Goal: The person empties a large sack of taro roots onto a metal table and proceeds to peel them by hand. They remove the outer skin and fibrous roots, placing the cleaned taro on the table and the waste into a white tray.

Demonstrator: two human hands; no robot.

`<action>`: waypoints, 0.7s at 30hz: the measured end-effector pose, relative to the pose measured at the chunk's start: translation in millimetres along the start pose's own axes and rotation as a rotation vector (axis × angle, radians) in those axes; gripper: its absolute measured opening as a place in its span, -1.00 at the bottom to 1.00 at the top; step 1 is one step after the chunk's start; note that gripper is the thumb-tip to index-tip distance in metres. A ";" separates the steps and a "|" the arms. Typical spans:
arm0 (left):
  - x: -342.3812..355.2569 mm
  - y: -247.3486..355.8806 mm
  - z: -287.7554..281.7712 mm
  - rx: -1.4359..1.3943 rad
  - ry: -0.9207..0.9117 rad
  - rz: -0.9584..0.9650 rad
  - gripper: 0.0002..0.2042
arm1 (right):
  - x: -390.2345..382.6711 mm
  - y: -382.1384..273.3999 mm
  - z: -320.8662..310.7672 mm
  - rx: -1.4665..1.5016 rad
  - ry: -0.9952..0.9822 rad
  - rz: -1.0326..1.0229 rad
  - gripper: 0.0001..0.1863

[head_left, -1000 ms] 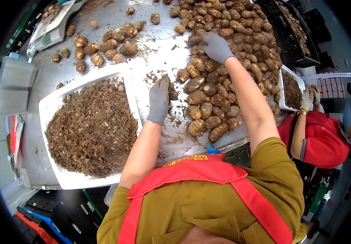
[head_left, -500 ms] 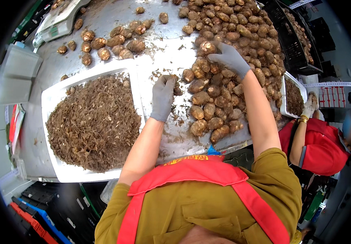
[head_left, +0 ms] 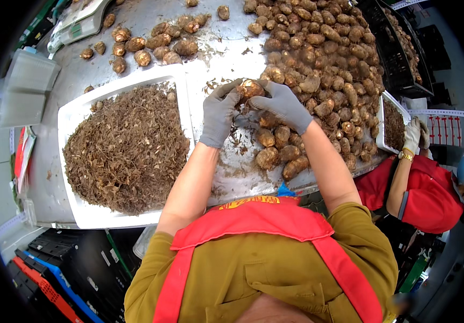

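Note:
Both my hands wear grey gloves and meet over the metal table (head_left: 226, 180). Between them is a brown taro (head_left: 250, 89) with a pale cut end. My left hand (head_left: 219, 112) closes on its left side, and some loose brown skin shows beneath the fingers. On the other side my right hand (head_left: 285, 106) grips it with thumb and fingers. Just beyond my right hand spreads a large heap of taros (head_left: 334, 59). Left of my left hand stands a white foam box (head_left: 185, 116) full of brown peelings (head_left: 124, 156).
Several loose taros (head_left: 159, 41) lie beyond the foam box, near a weighing scale (head_left: 78, 24). A black crate (head_left: 390, 59) stands at far right. Beside me a co-worker in red (head_left: 431, 191) works at another white box (head_left: 385, 142). Stacked crates (head_left: 76, 264) sit below the table's left edge.
My right hand has come left from the heap with a taro and met my left hand. My left hand has risen slightly and now holds the taro too.

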State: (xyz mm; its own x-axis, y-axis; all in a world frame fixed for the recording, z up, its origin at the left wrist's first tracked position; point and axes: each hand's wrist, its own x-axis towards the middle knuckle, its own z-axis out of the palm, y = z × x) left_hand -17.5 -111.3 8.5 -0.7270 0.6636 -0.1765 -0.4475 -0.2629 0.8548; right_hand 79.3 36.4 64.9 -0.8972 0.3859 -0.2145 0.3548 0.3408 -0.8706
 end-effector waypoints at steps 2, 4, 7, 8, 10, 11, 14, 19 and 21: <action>2.5 -6.7 -7.9 0.007 0.053 -0.055 -0.75 | -0.4 -1.9 9.6 -0.138 0.103 -0.083 -0.43; 6.4 -13.6 -11.5 0.082 0.101 -0.053 -0.80 | 2.6 -3.4 13.5 -0.313 0.149 -0.052 -0.42; 8.5 -17.0 -7.4 0.317 0.076 0.078 -0.84 | 5.9 2.4 17.4 -0.492 0.262 -0.180 -0.44; 4.8 -15.4 -3.7 0.406 0.008 0.148 -0.83 | 8.4 2.3 15.9 -0.544 0.290 -0.196 -0.45; 0.9 -6.1 0.3 0.368 -0.001 0.122 -0.81 | 9.2 -2.4 14.2 -0.596 0.315 -0.212 -0.46; 0.3 0.8 0.5 0.240 0.059 0.024 -0.80 | 7.1 -9.2 13.5 -0.595 0.311 -0.212 -0.46; 2.9 6.2 -1.1 0.124 0.180 -0.009 -0.73 | 4.9 -13.9 13.6 -0.595 0.292 -0.240 -0.46; 6.9 -3.6 -3.3 -0.005 0.050 0.003 -0.70 | 2.6 -10.9 16.6 -0.701 0.293 -0.323 -0.49; 5.9 -5.9 -6.6 0.007 0.086 -0.033 -0.72 | 0.8 -19.9 15.9 -0.770 0.281 -0.302 -0.51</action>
State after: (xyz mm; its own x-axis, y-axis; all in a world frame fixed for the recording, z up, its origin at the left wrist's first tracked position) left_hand -22.6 -110.4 -0.7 -0.7545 0.6088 -0.2454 -0.4681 -0.2370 0.8513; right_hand 67.4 16.3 75.0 -0.9194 0.3481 0.1829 0.2822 0.9081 -0.3095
